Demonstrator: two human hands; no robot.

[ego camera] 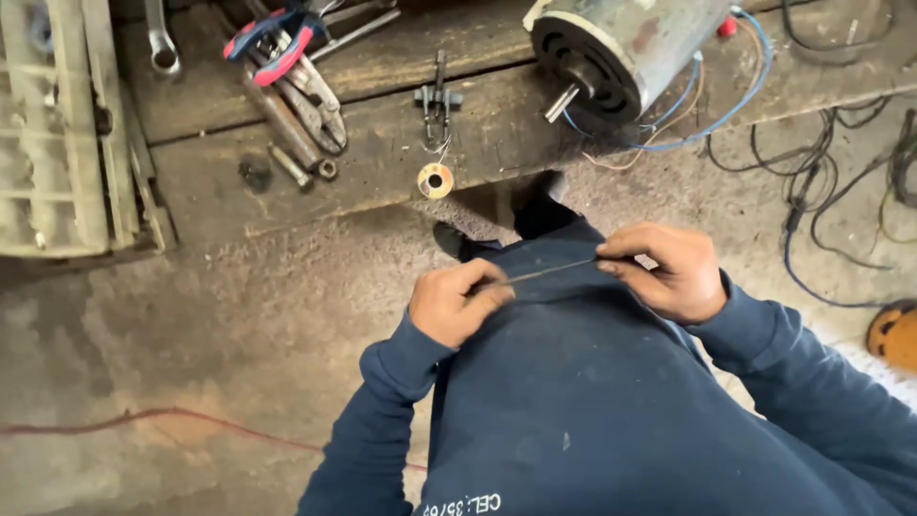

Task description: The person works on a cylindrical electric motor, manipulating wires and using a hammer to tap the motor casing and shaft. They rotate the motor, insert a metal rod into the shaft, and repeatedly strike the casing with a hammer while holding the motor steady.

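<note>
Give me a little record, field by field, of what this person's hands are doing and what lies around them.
Left hand: left hand pinches one end of a thin dark strip
Right hand: right hand pinches the other end, strip stretched between both hands
Clothing: dark blue sleeves and top
Bench: worn wooden bench ahead
On bench: grey electric motor with blue wires, pliers with red and blue handles, a small round spool, a spanner
Floor: concrete, a red wire, tangled dark cables
</note>
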